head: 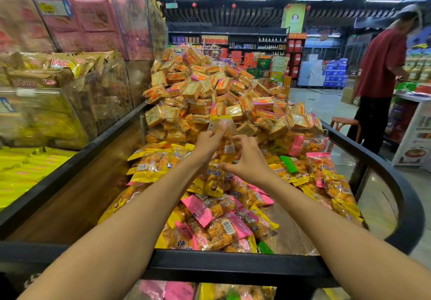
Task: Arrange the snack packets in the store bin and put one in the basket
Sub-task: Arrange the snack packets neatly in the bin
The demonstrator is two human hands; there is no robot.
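Observation:
A black-rimmed store bin (235, 267) in front of me holds a loose pile of yellow, pink and green snack packets (210, 208). Both my arms reach over it. My left hand (208, 142) grips a clear yellow-topped snack packet (225, 134) held upright above the pile, near the clear divider. My right hand (247, 159) is just right of it, fingers curled against the packet's lower edge by its barcode. No basket is in view.
Behind a clear divider (291, 127) rises a tall heap of cracker packs (210, 89). Clear bins of boxed snacks (70, 78) stand on the left. A person in a red shirt (382, 78) stands at the right by a stool (345, 124).

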